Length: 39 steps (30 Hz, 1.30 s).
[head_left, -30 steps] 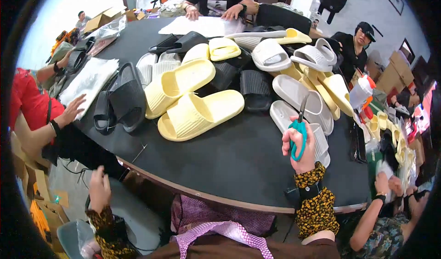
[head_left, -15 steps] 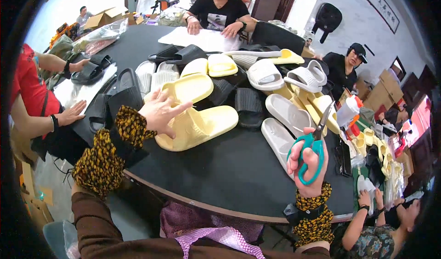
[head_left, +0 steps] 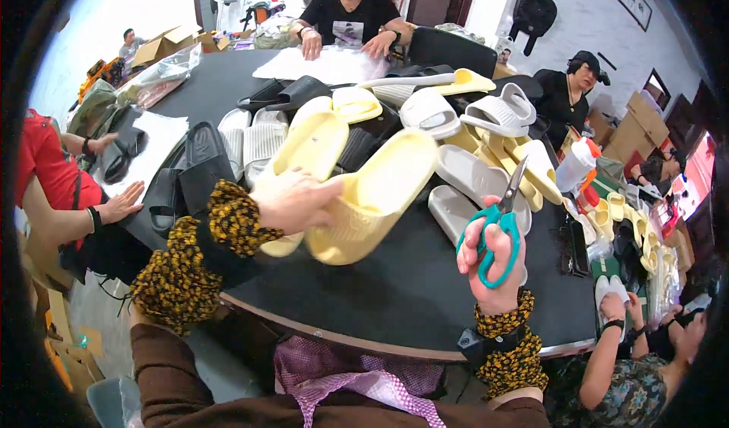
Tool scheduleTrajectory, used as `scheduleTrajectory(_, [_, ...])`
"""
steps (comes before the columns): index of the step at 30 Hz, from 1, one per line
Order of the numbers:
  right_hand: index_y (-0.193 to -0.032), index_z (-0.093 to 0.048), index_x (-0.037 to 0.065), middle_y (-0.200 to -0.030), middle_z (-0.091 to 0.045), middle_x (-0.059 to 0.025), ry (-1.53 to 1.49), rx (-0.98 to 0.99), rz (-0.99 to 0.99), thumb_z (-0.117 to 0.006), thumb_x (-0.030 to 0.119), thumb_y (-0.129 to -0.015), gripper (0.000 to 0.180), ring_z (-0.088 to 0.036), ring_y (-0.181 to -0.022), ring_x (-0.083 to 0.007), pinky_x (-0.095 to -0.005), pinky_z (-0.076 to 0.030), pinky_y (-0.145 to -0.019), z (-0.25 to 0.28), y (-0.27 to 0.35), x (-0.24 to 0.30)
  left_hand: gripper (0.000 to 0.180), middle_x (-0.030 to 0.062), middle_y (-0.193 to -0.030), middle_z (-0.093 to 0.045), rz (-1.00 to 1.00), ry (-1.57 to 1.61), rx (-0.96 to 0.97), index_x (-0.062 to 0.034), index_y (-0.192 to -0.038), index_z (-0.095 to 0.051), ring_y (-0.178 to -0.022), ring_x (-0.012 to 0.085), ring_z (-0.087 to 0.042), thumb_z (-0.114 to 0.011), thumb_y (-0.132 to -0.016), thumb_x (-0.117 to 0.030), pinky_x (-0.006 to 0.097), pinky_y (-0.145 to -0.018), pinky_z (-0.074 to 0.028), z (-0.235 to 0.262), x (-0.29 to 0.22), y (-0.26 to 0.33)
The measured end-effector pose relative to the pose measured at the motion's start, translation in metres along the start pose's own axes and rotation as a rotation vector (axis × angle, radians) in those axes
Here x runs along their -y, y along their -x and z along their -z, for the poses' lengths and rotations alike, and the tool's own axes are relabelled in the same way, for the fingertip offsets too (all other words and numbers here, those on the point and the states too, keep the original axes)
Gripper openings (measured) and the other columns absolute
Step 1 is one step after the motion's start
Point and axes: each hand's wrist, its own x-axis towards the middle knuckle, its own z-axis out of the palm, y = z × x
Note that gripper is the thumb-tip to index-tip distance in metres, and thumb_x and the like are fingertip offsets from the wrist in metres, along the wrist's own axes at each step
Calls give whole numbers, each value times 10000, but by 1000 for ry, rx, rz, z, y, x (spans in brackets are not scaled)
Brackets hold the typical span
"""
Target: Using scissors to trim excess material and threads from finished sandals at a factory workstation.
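My left hand (head_left: 290,200) grips a pale yellow slide sandal (head_left: 380,193) by its strap end. The sandal is tilted, its sole end pointing up and away to the right. Another yellow slide (head_left: 313,141) stands close behind that hand; whether the hand also touches it I cannot tell. My right hand (head_left: 497,284) is closed round the teal handles of a pair of scissors (head_left: 510,193), blades pointing upward. Beside the scissors lie grey slides (head_left: 448,209). Black slides (head_left: 206,155) and white ridged slides (head_left: 266,136) sit left of the yellow ones.
The dark table (head_left: 387,295) curves along my front, heaped with slides. Across it a person in black (head_left: 349,18) rests both hands on white sheets (head_left: 323,65). A person in red (head_left: 49,155) works at the left. At the right stand a white bottle (head_left: 577,164) and more yellow slides.
My left hand has moved right, and the yellow slide in it has swung up off the table. The scissors have shifted slightly left. At the left, the co-worker's black slides have moved lower.
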Motion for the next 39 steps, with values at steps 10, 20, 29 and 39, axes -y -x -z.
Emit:
scheduleTrajectory(10, [-1203,-394,13,-695,-512,-80,-21,2,61,-600,212,-831,469,-484,-468,-154,-274,-418,-407,4,3,1,428,177,-979,-617,-143,626,-80,-48,-1194,-434,-950,346,-583,-614,-823,-163,433,-783,-461,-34,-101,-53])
scheduleTrajectory(20, [-1184,-411,20,-698,-523,-79,-33,-58,-31,-549,150,-853,381,-491,-478,-139,-256,-414,-418,15,3,-16,282,148,-963,-628,-150,756,-290,-16,-1059,-573,-896,282,-621,-631,-813,-142,360,-757,-499,-42,-73,-63])
scheduleTrajectory(29, [-1173,-427,-6,-720,-553,-94,113,69,-74,-569,125,-828,396,-495,-490,-125,-237,-418,-421,16,8,-33,407,214,-1123,-533,392,-156,-387,-53,-1156,-509,-1069,355,-497,-607,-785,-191,456,-892,-406,-39,55,-88])
scheduleTrajectory(39, [-1183,-427,24,-742,-551,-79,154,148,-224,-536,64,-834,368,-509,-529,-107,-226,-436,-470,22,8,-27,441,231,-1050,-544,465,-236,-248,-40,-1144,-416,-1013,390,-511,-596,-759,-156,456,-867,-426,-48,94,-106])
